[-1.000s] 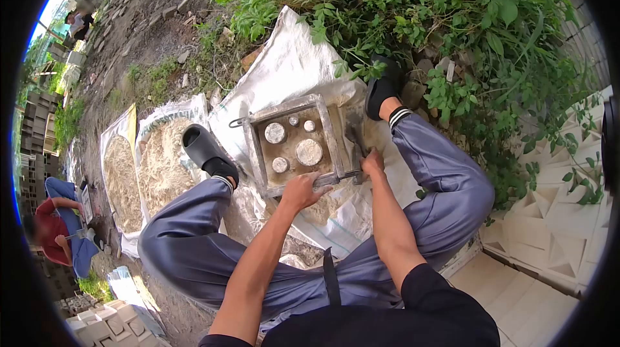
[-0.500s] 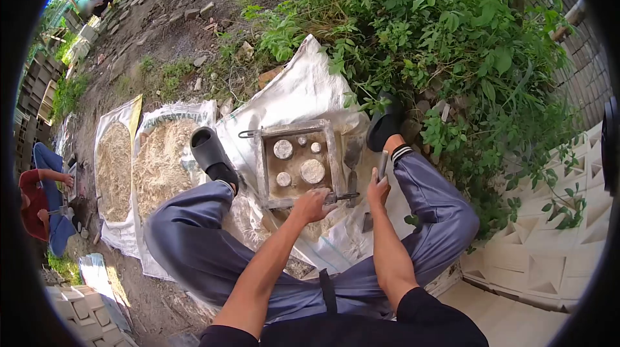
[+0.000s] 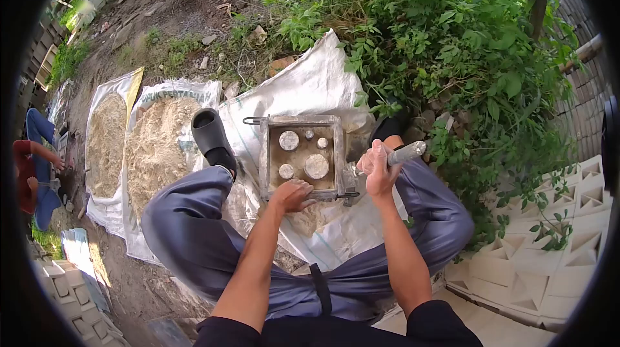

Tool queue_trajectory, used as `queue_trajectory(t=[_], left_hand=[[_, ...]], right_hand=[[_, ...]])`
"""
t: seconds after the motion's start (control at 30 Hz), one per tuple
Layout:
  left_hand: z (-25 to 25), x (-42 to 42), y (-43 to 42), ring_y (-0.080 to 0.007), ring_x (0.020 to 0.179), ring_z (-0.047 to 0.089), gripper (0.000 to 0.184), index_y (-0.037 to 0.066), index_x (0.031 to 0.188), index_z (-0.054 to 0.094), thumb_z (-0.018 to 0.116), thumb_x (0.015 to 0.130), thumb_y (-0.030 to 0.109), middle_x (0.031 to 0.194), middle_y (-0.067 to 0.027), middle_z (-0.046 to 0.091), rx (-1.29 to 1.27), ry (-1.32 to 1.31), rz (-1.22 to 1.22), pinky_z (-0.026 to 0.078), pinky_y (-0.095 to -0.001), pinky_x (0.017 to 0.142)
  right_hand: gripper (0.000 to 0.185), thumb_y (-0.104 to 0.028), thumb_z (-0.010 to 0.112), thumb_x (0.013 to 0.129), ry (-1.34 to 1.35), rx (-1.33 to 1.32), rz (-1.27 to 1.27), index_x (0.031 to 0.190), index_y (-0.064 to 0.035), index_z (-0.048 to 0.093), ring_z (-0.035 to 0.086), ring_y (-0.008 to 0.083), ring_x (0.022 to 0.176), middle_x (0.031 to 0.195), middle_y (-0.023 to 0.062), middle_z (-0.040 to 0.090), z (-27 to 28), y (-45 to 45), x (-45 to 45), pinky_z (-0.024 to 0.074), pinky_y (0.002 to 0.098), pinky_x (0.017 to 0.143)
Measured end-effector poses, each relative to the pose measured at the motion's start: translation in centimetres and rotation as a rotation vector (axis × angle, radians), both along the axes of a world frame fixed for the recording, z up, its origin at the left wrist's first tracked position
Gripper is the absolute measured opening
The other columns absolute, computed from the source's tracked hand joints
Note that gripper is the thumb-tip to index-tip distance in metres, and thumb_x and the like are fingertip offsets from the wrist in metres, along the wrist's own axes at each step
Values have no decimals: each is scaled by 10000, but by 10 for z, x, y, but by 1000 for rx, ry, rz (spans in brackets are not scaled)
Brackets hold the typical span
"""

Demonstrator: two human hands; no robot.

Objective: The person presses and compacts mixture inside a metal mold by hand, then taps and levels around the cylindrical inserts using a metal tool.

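Note:
A square mould frame (image 3: 264,153) stands on a white sack sheet between my knees, with several round, pale-topped cylinders inside, the largest a disc (image 3: 316,166). My left hand (image 3: 292,196) is closed over the mould's near wall, left of its near right corner. A black metal hook latch (image 3: 349,194) is at that corner. To the right of the frame, my right hand (image 3: 380,169) is wrapped round a grey, dusty cylindrical bar (image 3: 407,152). Its thick end points right, and a short part shows left of my fist. The exact kind of tool is unclear.
Two sacks of pale sandy powder (image 3: 161,147) lie to the left, beside my black clog (image 3: 210,134). A person in red (image 3: 22,159) works at the far left. Leafy plants (image 3: 439,43) crowd the upper right; patterned pale blocks (image 3: 536,256) are stacked at right.
My left hand has moved left along the near wall, away from the hook latch. My right hand has risen, and the bar has swung from pointing away to pointing right.

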State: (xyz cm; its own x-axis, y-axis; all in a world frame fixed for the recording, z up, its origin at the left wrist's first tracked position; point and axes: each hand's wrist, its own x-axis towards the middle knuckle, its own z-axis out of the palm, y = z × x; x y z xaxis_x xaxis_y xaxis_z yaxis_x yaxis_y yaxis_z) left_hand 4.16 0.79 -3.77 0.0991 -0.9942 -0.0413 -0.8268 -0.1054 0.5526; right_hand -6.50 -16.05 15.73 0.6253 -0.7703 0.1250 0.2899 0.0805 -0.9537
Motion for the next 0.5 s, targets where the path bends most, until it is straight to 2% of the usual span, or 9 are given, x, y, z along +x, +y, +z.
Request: queue_trajectory(t=[0.07, 0.17, 0.23, 0.4, 0.5], left_hand=[[-12, 5, 3, -289, 936, 562, 396, 57, 939, 574, 594, 846, 441, 940, -112, 568, -162, -84, -89, 467, -369, 840], [-17, 8, 13, -291, 914, 579, 382, 36, 942, 583, 627, 831, 399, 927, -114, 584, -138, 5, -47, 488, -384, 807], [-17, 12, 11, -289, 925, 583, 383, 37, 918, 589, 623, 835, 409, 899, -114, 587, -114, 13, -41, 490, -380, 809], [-10, 9, 10, -284, 940, 590, 413, 43, 853, 603, 604, 850, 456, 833, -116, 600, -44, 9, -8, 496, -369, 809], [-14, 9, 11, -285, 929, 598, 448, 37, 866, 609, 578, 867, 484, 849, -126, 617, -132, -7, 35, 501, -360, 812]], right_hand=[[430, -191, 527, 956, 27, -20, -62, 572, -82, 366, 319, 58, 430, 496, -34, 350, -21, 8, 8, 252, 259, 418], [425, -176, 514, 952, 65, -77, -150, 567, -67, 372, 341, 66, 435, 497, -22, 368, -45, 19, 16, 262, 273, 418], [442, -198, 469, 967, 108, -159, -205, 570, -100, 299, 262, 74, 416, 483, -30, 305, -57, 21, 14, 261, 267, 421], [443, -184, 457, 962, 162, -33, -188, 553, -89, 316, 268, 74, 425, 481, -24, 324, -76, 20, 19, 246, 266, 424], [444, -177, 454, 960, 222, -108, -141, 547, -87, 319, 269, 71, 431, 483, -22, 328, -76, 25, 15, 253, 267, 429]])
